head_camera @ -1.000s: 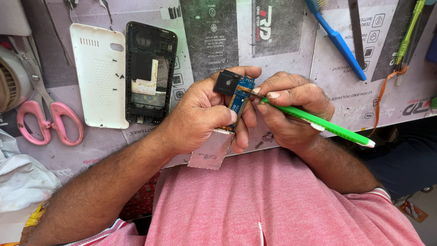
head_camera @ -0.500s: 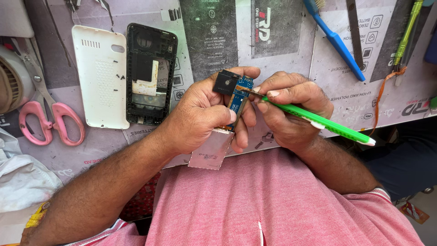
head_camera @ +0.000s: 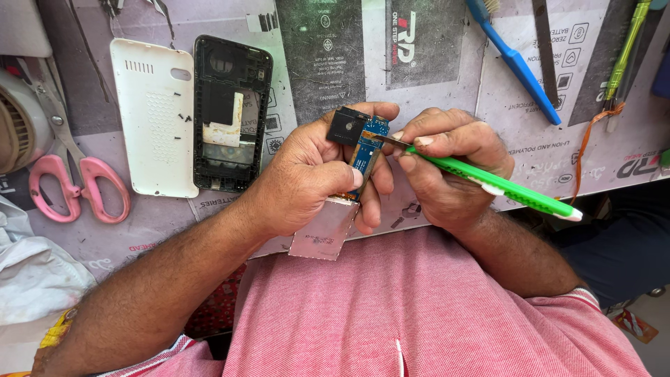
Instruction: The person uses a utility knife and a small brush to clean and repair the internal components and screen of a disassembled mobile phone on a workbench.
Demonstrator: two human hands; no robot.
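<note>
Shirt (head_camera: 419, 314), pink, fills nearest part of view; both forearms reach out over it to bench edge.

Left hand (head_camera: 307, 181): closed round small blue circuit board (head_camera: 366, 150), thumb and fingers pinching it upright. Black square part (head_camera: 345, 127) sits at board's top left, against thumb tip. Silver flat module (head_camera: 324, 230) hangs below the hand, apparently joined to board, overlapping bench edge.

Right hand (head_camera: 447, 164): closed in narrow pen-type grip on green-handled tool (head_camera: 502, 185). Metal tip touches top edge of board; handle runs out to the right and down, white end cap past bench edge.

Board is held above front-centre of bench, not resting on it, between the two hands.

Bench mat (head_camera: 433, 63): grey-lilac, printed w/ small square icons and red-and-black logo blocks; dark grey rectangular panel at top centre, print upside down to viewer.

Left of hands: black phone frame (head_camera: 230, 112), open, pale label patch inside; white back cover (head_camera: 153, 115) just beside it, edges approx. touching, a few tiny dark screws on it. Further left: pink-handled scissors (head_camera: 77, 185), round fan-like unit (head_camera: 17, 129) at the edge, white cloth (head_camera: 35, 272) below.

Far right: blue brush (head_camera: 516, 59) lying diagonal, dark flat blade beside it, green-yellow tool (head_camera: 624, 45), orange cord (head_camera: 593, 139).
</note>
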